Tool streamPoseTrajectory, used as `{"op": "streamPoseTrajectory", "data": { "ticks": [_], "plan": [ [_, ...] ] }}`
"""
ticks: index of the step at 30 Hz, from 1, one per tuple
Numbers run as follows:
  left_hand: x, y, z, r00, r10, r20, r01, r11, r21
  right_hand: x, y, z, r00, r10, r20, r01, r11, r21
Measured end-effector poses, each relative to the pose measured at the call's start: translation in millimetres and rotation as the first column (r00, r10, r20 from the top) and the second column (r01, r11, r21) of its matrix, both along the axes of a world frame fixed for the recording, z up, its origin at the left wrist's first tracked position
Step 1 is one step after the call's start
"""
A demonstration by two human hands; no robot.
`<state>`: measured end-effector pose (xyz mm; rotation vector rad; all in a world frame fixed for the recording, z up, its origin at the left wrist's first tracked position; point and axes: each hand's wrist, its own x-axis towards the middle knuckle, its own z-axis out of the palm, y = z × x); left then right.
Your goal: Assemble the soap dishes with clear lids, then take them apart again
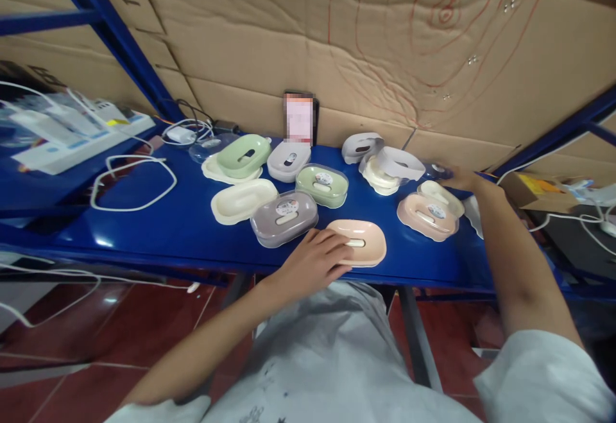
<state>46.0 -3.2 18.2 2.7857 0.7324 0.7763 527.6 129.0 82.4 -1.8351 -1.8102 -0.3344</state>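
Note:
At the front edge of the blue table, my left hand (326, 255) grips the left end of a peach soap dish (369, 247), fingers over its rim. My right hand (459, 178) reaches to the back right, beside a clear plastic lid (437, 171); its fingers are blurred, so I cannot tell whether it holds the lid. Just in front of that hand sits another peach soap dish (426, 217) under a clear lid, touching a cream piece (440, 196). Left of my left hand stands a lidded grey soap dish (276, 225), with a lidded green one (325, 189) behind.
More soap dish parts lie about: a cream tray (240, 203), a green piece (248, 155) and grey pieces (402, 163). A phone (300, 118) leans against the cardboard wall (250, 44). A white cable (132, 208) and power strip (81, 144) are at left.

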Motion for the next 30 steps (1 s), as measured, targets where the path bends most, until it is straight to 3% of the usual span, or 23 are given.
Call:
{"op": "streamPoseTrajectory", "data": {
  "ticks": [3, 7, 11, 15, 17, 18, 19, 21, 23, 26, 30],
  "plan": [
    [-4, -1, -5.2, 0.999, 0.003, 0.035, -0.004, 1.000, 0.016, -2, 3, 6.2, 0.999, -0.033, -0.036, 0.024, 0.976, -0.216],
    [-7, -2, -7.1, 0.997, -0.012, 0.080, 0.012, 1.000, -0.002, 0, -5, 11.2, 0.991, -0.127, -0.044, 0.108, 0.948, -0.300],
    [-8, -1, -7.2, 0.981, -0.010, 0.193, 0.025, 0.997, -0.077, 2, -36, 18.9, 0.972, -0.234, -0.033, 0.221, 0.951, -0.218],
    [-9, -1, -8.0, 0.976, 0.040, 0.214, 0.003, 0.980, -0.199, -25, -106, 16.2, 0.959, -0.282, -0.018, 0.282, 0.960, 0.000],
    [-11, 0, -8.9, 0.974, 0.081, 0.211, -0.020, 0.961, -0.277, -62, -149, 3.7, 0.985, -0.174, 0.007, 0.168, 0.960, 0.223],
    [-11, 0, -9.5, 0.973, 0.095, 0.208, -0.027, 0.950, -0.311, -86, -169, -5.0, 0.995, -0.092, 0.024, 0.082, 0.958, 0.274],
    [-11, 0, -10.2, 0.974, 0.103, 0.202, -0.029, 0.941, -0.339, -111, -185, -14.4, 0.999, 0.009, 0.036, -0.018, 0.964, 0.265],
    [-11, 1, -11.8, 0.976, 0.106, 0.190, -0.029, 0.929, -0.369, -160, -208, -32.3, 0.973, 0.229, 0.035, -0.232, 0.964, 0.127],
    [-10, 2, -13.3, 0.976, 0.105, 0.191, -0.026, 0.926, -0.376, -199, -215, -45.5, 0.929, 0.369, 0.022, -0.370, 0.929, 0.026],
    [-9, 3, -13.8, 0.975, 0.095, 0.201, -0.013, 0.927, -0.376, -226, -211, -54.3, 0.887, 0.461, 0.033, -0.460, 0.888, -0.034],
    [-9, 5, -9.7, 0.977, 0.068, 0.204, 0.019, 0.917, -0.398, -230, -207, -57.0, 0.869, 0.493, 0.047, -0.490, 0.869, -0.070]
  ]
}}
